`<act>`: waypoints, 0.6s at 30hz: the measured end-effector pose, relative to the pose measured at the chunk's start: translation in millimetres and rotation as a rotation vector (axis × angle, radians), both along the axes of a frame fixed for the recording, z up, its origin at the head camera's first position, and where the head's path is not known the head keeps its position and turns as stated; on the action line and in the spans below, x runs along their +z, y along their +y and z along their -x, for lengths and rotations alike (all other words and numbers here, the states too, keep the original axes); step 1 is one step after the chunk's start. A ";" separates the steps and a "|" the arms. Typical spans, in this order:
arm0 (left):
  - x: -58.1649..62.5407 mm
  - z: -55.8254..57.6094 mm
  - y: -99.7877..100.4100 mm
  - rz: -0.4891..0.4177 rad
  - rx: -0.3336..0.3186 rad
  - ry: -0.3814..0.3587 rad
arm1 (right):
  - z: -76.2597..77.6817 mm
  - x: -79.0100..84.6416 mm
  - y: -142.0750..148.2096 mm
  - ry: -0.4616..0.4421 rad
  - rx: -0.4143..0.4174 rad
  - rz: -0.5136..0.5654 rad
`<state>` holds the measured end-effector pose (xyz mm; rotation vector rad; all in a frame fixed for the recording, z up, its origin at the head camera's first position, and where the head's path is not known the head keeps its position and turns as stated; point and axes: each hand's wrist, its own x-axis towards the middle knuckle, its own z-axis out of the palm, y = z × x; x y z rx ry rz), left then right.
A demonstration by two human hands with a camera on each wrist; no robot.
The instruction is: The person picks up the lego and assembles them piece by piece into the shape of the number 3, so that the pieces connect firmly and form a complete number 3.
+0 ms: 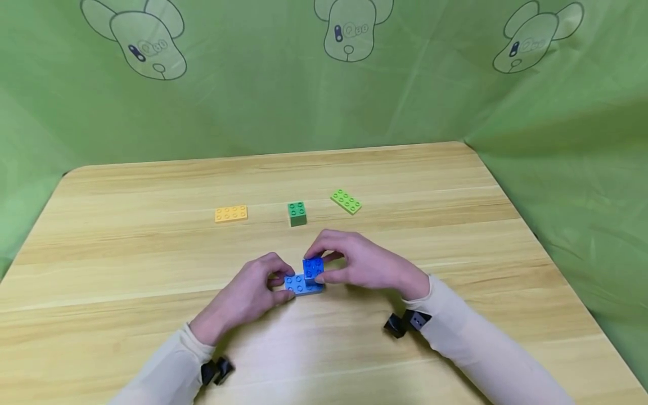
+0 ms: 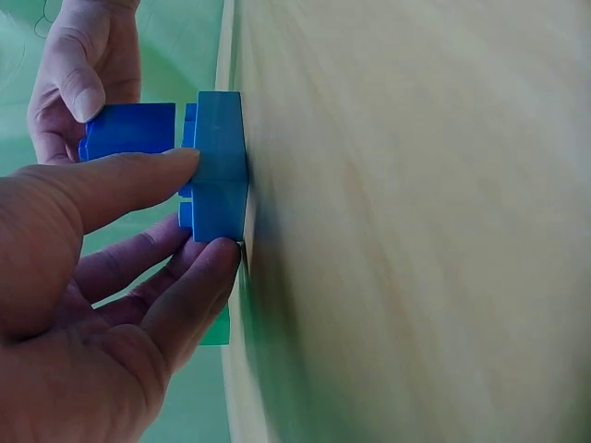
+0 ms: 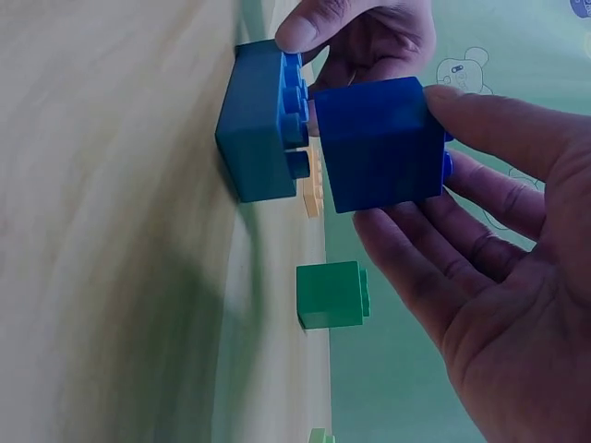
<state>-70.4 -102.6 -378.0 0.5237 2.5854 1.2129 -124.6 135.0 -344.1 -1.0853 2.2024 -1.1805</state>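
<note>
A light blue flat brick point(image 1: 298, 284) point(image 2: 220, 166) point(image 3: 259, 120) lies on the wooden table point(image 1: 152, 259). My left hand point(image 1: 253, 289) point(image 2: 111, 258) pinches its left end between thumb and fingers. A darker blue square brick point(image 1: 313, 268) point(image 2: 129, 129) point(image 3: 379, 143) sits on or just over the flat brick's right half. My right hand point(image 1: 361, 261) point(image 3: 480, 212) grips that square brick between thumb and fingers.
Further back on the table lie an orange flat brick point(image 1: 230, 213), a green square brick point(image 1: 297, 213) point(image 3: 331, 294) and a lime flat brick point(image 1: 346, 201). A green cloth point(image 1: 324, 79) with cartoon prints walls in the back and sides.
</note>
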 end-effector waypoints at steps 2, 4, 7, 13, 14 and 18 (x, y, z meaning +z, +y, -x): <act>-0.4 -0.3 0.3 0.001 -0.001 0.003 | -1.1 -2.0 -0.1 -0.023 0.004 0.007; -0.5 -0.5 0.5 0.002 0.001 0.005 | -2.1 -3.6 -0.1 -0.037 0.006 0.007; -0.7 -0.3 0.7 0.004 -0.001 0.007 | -3.2 -5.4 0.3 -0.045 0.004 -0.001; -1.5 -0.4 0.6 0.004 0.001 0.006 | -4.0 -6.6 0.4 -0.047 0.002 0.002; -1.6 -0.4 0.6 0.004 0.002 0.004 | -4.0 -6.8 0.4 -0.047 0.002 0.002; -1.7 -0.3 0.1 0.007 0.005 0.001 | -3.6 -7.3 -0.3 -0.039 0.014 -0.002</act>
